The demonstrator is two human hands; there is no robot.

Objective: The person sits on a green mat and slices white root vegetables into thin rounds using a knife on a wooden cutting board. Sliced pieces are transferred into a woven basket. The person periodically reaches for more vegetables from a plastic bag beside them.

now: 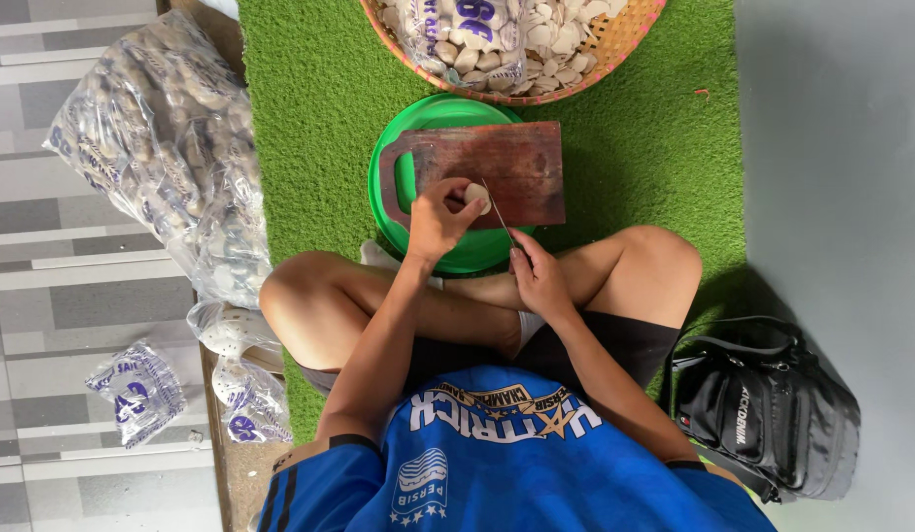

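Note:
I sit cross-legged on a green turf mat. A brown wooden cutting board lies across a round green basin in front of my legs. My left hand pinches a small pale round piece against the board. My right hand grips a thin knife by its handle, and the blade slants up toward the pale piece, just to the right of it.
A woven basket with several pale pieces and a printed plastic bag stands beyond the board. A large clear bag of pieces and smaller bags lie at left on the tiles. A black bag sits by my right knee.

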